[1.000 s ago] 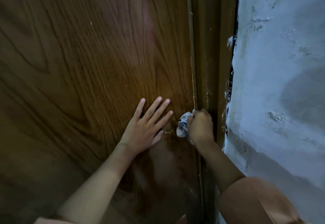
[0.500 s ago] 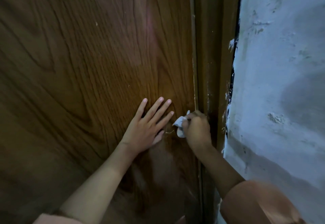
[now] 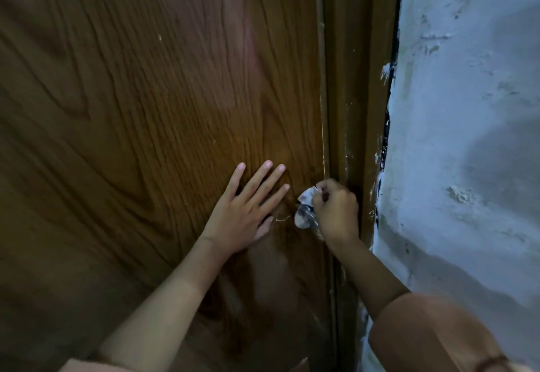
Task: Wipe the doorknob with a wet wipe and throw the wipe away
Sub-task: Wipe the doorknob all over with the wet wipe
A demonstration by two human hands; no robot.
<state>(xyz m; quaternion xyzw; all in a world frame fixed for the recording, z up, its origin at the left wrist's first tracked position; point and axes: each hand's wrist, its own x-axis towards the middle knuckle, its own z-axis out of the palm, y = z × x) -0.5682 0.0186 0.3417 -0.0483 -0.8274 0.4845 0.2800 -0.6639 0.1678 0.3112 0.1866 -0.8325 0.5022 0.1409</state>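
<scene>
Wiping under way: wet wipe (image 3: pixel 307 195) gripped by right hand (image 3: pixel 336 214) on doorknob (image 3: pixel 304 217); left hand (image 3: pixel 244 214) splayed flat on door (image 3: pixel 146 108). Disposal not yet done.

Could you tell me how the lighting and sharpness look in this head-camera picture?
Head view: dim overall, the door darkest toward its lower left; the left hand is lit and fairly sharp; the right hand sits in shadow, and the wipe and doorknob under it are soft; wide-angle bending shows along the door frame.
</scene>
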